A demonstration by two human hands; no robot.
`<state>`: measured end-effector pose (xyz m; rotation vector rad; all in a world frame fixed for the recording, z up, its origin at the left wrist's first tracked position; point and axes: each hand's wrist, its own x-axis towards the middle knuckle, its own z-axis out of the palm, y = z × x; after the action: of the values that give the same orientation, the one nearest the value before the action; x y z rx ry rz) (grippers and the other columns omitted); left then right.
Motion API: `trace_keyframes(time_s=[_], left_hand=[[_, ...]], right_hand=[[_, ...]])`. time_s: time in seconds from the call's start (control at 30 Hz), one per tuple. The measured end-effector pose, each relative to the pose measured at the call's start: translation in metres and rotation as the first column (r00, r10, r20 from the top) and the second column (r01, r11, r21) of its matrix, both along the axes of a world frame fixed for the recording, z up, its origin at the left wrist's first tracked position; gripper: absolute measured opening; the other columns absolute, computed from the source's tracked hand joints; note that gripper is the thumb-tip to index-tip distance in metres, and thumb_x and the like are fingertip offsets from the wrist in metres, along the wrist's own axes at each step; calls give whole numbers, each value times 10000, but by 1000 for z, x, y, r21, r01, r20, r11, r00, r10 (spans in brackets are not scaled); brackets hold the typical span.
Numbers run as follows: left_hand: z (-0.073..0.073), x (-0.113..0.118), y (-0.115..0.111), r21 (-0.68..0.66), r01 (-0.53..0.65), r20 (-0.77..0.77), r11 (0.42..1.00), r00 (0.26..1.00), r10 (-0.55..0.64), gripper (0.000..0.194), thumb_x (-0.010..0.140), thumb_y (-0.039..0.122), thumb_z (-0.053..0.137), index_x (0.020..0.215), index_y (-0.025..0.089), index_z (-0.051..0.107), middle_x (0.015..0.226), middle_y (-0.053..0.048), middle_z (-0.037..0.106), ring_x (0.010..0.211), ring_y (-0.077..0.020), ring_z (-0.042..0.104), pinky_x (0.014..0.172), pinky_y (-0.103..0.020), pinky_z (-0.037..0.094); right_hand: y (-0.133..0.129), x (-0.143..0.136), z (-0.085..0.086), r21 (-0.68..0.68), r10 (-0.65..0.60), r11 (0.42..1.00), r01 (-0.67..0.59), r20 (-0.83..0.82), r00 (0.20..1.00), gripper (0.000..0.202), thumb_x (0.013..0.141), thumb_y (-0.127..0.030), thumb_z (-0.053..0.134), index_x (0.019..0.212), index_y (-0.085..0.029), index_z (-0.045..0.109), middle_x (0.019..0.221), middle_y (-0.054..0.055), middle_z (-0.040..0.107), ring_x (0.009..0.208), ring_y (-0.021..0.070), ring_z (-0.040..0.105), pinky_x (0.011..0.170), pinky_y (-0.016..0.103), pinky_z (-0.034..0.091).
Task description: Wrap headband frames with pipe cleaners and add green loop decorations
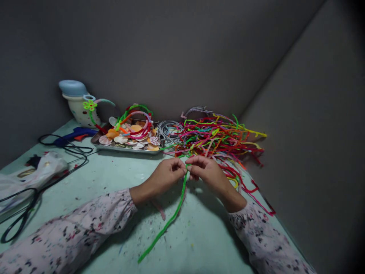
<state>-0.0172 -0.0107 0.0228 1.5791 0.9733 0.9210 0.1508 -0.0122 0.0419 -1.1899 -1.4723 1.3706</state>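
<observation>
A green pipe cleaner (174,215) hangs from my fingertips and slants down toward the near left over the table. At its upper end my left hand (170,171) pinches it between thumb and forefinger. Close beside, my right hand (205,172) pinches the same end, and the two hands' fingertips nearly meet. Exactly how the end is bent between the fingers is too small to tell. Just beyond my hands lies a tangled heap of pipe cleaners (216,135) in many colours.
A metal tray (128,149) holds shells and pipe-cleaner rings. Coiled grey wire (170,130) sits beside it. At the left stand a bottle with a blue lid (72,88), a blue glue gun (75,135), a black cord (82,161) and a plastic bag (51,167). Grey walls border the table.
</observation>
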Motion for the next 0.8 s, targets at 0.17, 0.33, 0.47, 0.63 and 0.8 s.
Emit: trace_keyframes(time_s=[0.17,0.33,0.47,0.63,0.8], left_hand=[[1,1,-2,-21,-40,28,999,999,41,132,772,265,562,729,142,585,644,10,569,548,-99,458,536,-214,350],[-3,2,-2,-41,-68,52,997,996,70,116,766,257,559,719,151,567,619,29,538,541,-96,452,534,-214,343],[-4,2,-2,-39,-89,62,995,994,91,129,773,264,561,713,150,558,605,39,510,541,-94,446,525,-215,330],[-5,2,-2,-64,-85,100,994,991,92,144,790,282,564,743,146,560,598,40,507,534,-90,434,520,-216,324],[-8,3,-2,-87,-92,123,992,987,102,152,797,295,566,768,145,567,626,17,555,545,-96,452,519,-217,325]], right_hand=[[-1,-1,-1,3,-11,1000,11,16,1000,190,701,-234,652,879,-169,649,599,-32,612,531,107,545,533,238,422],[1,-2,-4,5,-18,1000,18,6,1000,232,713,-276,669,915,-164,648,596,-29,619,528,111,551,532,243,424],[0,-4,-6,-18,-35,999,35,-6,999,246,707,-272,676,922,-158,646,580,-28,620,519,113,547,527,243,422],[-1,-6,-7,-12,-66,998,66,-16,998,264,707,-290,697,932,-156,657,598,-14,635,535,122,555,536,250,423],[-3,-8,-6,-20,-84,996,84,-20,996,266,709,-287,698,939,-158,663,589,-15,630,534,126,557,539,253,425]])
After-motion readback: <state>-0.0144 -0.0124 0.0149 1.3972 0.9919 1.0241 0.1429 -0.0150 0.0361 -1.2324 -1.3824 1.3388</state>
